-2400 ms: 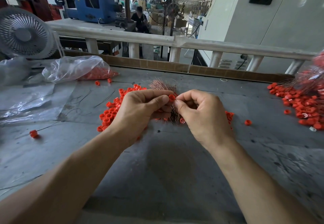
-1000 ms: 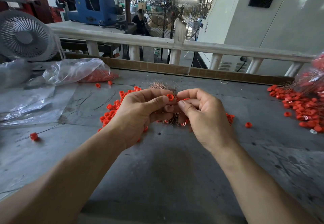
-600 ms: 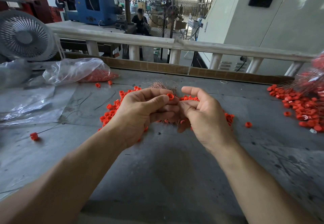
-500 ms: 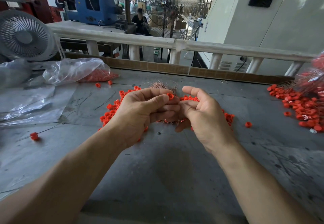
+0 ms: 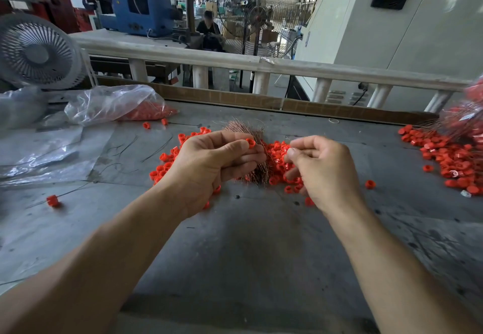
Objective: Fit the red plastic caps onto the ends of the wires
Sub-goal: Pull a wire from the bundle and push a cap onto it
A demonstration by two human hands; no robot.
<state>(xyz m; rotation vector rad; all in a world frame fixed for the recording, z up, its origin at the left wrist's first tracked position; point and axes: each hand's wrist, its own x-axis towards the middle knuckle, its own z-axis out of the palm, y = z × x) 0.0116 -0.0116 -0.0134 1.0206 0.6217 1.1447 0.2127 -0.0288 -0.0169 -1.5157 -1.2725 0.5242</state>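
One small red plastic ring-shaped cap (image 5: 251, 142) is being pinched betw. thumb tip and forefinger of the left hand (image 5: 209, 166). A bundle of thin copper-coloured wires (image 5: 254, 150) is also being gripped in that hand's curled lower fingers; wire ends are fanning out above and below the fist. The right hand (image 5: 324, 169) is being held just beside, apart from the cap, fingers loosely curled; whether anything is being pinched there cannot be told. A loose heap of red caps (image 5: 279, 166) is lying on the grey metal tabletop (image 5: 248, 242) under and betw. both hands. A second pile of capped wires (image 5: 452, 156) is lying far right. A clear plastic bag holding red caps (image 5: 117, 105) is lying far left.
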